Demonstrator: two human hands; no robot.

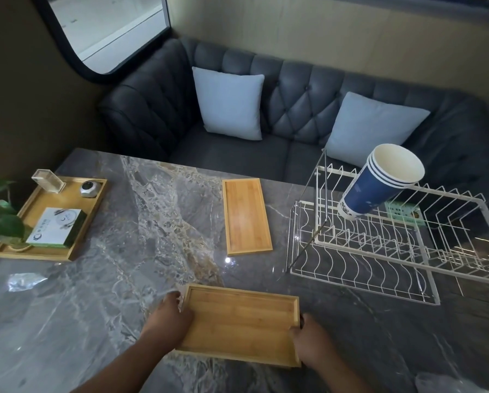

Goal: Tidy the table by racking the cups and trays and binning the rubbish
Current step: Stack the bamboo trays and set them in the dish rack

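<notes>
Worktop (101, 302): grey marble-pattern surface, glossy, dark tufted sofa (300, 89) behind it with two pale blue cushions.

Far left: leafy plant (2, 222) at the edge, overlapping a large bamboo tray (91, 207). On that tray: a clear acrylic stand (48, 180) at the far end, a small silver round device (89, 189) beside it, a white-and-green box (55, 227) nearer the front.

Left foreground: crumpled clear plastic (25, 279) lying on the worktop, well apart from the trays.

Centre, far: narrow bamboo tray (246, 216), empty, lying flat, long side running away from the viewer.

Centre, near: wide bamboo tray (239, 324), empty, held at both short ends. Left hand (168, 319) closed over its left edge, fingers curled around the far corner. Right hand (309, 343) gripping its right edge, thumb on the rim. Whether the tray is resting on the worktop or just raised cannot be told.

Right: white wire dish rack (379, 256), two tiers, standing on the worktop. Stack of blue paper cups (379, 182) tilted on its upper tier, mouths up and to the right. Green label (404, 215) visible through the wires.

Bottom right corner: more clear plastic (447, 382), partly cut off.
</notes>
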